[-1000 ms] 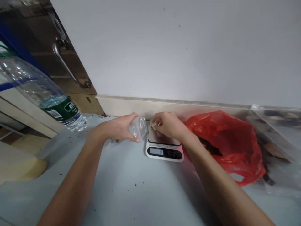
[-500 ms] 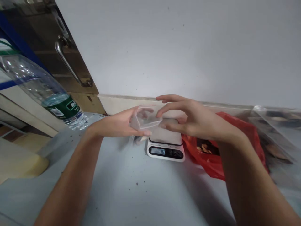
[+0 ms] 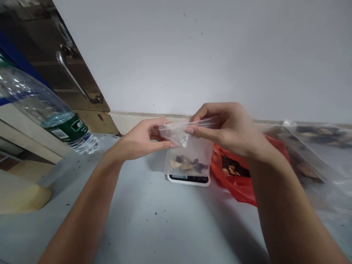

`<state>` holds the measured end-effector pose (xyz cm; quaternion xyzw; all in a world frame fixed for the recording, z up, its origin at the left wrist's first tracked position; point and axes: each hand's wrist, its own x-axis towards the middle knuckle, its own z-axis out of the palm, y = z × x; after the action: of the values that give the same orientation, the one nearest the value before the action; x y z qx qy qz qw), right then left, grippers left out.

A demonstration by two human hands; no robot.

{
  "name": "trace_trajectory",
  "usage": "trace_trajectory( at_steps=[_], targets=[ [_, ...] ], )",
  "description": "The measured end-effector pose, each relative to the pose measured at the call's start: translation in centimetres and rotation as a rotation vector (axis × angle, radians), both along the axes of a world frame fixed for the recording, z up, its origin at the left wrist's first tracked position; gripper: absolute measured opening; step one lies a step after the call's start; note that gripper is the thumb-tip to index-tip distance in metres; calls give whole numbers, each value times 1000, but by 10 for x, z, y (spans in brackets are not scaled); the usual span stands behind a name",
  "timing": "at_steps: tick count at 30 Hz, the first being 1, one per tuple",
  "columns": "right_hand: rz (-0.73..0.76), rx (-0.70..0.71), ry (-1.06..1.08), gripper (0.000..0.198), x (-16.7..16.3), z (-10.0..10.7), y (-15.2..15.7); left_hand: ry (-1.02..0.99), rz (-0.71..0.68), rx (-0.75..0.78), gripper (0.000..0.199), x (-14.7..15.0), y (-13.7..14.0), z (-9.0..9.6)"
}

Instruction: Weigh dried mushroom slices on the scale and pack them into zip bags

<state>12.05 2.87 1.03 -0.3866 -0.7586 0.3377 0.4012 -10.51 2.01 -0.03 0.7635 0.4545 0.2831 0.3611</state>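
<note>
A clear zip bag (image 3: 189,152) hangs in front of the white digital scale (image 3: 189,181), with pale slices and dark dried pieces (image 3: 187,164) at its bottom. My right hand (image 3: 225,126) pinches the bag's top right edge between thumb and fingers. At the upper left corner my left hand (image 3: 148,138) grips the bag with its thumb in front and the fingers partly hidden behind. The scale's plate and part of its display show only through the plastic.
Right of the scale lies an open red plastic bag (image 3: 244,190) with dried pieces inside. Filled clear bags (image 3: 324,146) are further right. A water bottle (image 3: 66,126) and a pale yellowish container (image 3: 33,196) stand at the left. A white wall rises behind the table.
My right hand has closed from spread fingers onto the bag's top edge. The bag has moved right, from beside the scale to in front of it, and its contents now show.
</note>
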Motion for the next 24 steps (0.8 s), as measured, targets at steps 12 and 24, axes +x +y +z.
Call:
trace_trajectory(
  at_steps=[12, 24],
  targets=[
    [-101, 2, -59, 28, 18, 4, 1, 74, -3, 62, 22, -13, -1, 7],
    [-17, 59, -118, 16, 17, 0, 3, 20, 136, 341, 24, 2, -4, 4]
  ],
)
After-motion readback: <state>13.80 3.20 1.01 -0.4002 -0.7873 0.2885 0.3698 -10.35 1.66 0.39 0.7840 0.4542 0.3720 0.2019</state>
